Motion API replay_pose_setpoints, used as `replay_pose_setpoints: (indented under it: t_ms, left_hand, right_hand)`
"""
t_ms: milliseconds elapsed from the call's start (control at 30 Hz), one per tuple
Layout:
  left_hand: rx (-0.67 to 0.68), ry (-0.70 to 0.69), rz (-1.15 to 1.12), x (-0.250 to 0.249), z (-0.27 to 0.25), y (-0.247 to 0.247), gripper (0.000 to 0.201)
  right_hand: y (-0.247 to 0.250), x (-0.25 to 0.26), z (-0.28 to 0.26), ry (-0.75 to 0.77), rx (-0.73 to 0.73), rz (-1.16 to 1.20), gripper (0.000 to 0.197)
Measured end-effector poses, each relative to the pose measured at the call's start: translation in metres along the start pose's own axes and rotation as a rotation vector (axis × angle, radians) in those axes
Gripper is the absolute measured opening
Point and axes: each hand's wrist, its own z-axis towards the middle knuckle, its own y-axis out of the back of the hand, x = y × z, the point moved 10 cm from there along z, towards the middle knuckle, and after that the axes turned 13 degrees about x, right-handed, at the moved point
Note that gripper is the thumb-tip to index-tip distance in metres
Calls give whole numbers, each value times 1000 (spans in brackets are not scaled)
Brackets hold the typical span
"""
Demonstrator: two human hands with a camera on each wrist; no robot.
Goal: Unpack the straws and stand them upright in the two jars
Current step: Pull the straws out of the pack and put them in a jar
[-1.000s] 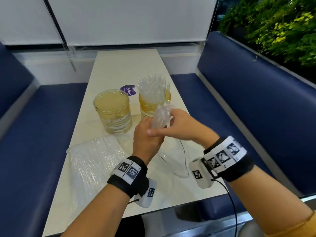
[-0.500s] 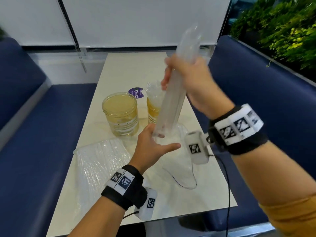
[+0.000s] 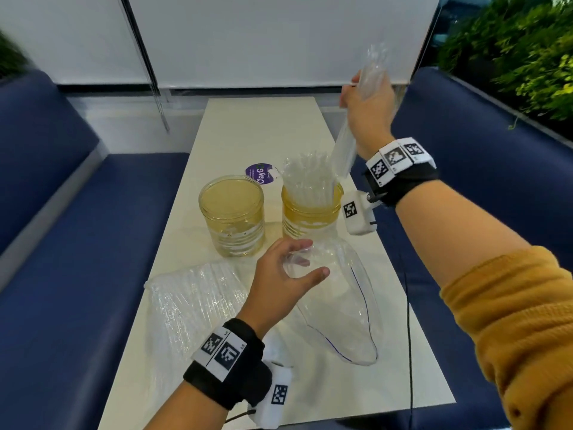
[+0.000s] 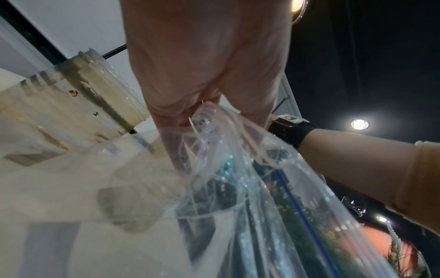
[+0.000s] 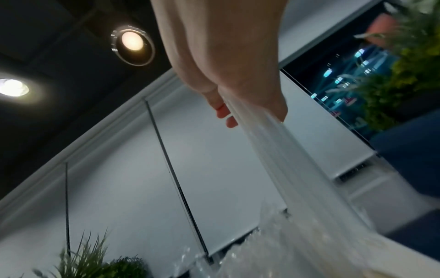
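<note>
My right hand (image 3: 362,94) grips a bundle of clear straws (image 3: 342,150), raised and slanted, its lower end just above the right jar (image 3: 310,217). That jar holds several upright straws (image 3: 307,178). The left jar (image 3: 232,215) stands with nothing in it. My left hand (image 3: 305,259) holds the crumpled mouth of the empty clear bag (image 3: 338,305) low over the table. In the left wrist view the bag (image 4: 238,188) bunches at my left hand (image 4: 197,112), beside a jar (image 4: 95,90). In the right wrist view my right hand (image 5: 228,105) is wrapped round the straw bundle (image 5: 285,159).
A second clear pack of straws (image 3: 192,305) lies on the cream table (image 3: 257,125) at the near left. A purple round sticker (image 3: 259,173) sits behind the jars. Blue benches (image 3: 77,243) flank the table, with plants (image 3: 511,51) at the right.
My right hand has pulled the straw bundle clear of the bag and carried it up and right, over the right jar. My left hand has sunk toward the table with the empty bag.
</note>
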Motion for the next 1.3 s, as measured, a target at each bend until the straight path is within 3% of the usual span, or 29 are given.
replay_pose_setpoints:
  t_ms: [200,433,567,633,733,867,933,1033,1100,1200,1233,1300]
  left_hand:
    - [-20,23,-60,6,2,3,44]
    - [6,31,-50,12,3,-3,41]
    - [13,15,-23,13,2,0,42]
    - [15,12,-23,14,3,2,42]
    - [19,16,-16,13,2,1,43]
    - [18,46,-11,16,-3,-3,40]
    - [19,58,-11,19,-5,-4,39]
    - [20,71,-12,22,-8,-5,38]
    - [12,71,-14,22,-9,-5,37]
    - [9,76,-14,23,-8,-5,37]
    - [10,77,-14,23,-8,-5,38]
    - [19,71,-13,21,-9,-5,40]
  right_hand:
    - [-19,-47,3,-121,36,31,29]
    - [-36,-115,-30,-297,200,-182,49]
    - [-31,-131,-40,-360,220,-156,48]
    - [-30,-118,-36,-297,220,-200,66]
    - [-29,-76,-26,-41,203,-241,82]
    - [-52,-36,-28,273,360,-568,55]
    - [-73,-58,-32,227,579,-819,46]
    - [-87,-98,-47,82,842,-1100,49]
    - [-85,-88,-45,106,794,-1110,50]
    - [-72,-51,-32,238,532,-891,52]
    - [-73,-49,-32,250,526,-881,54]
    - [-86,-72,-40,166,698,-1018,57]
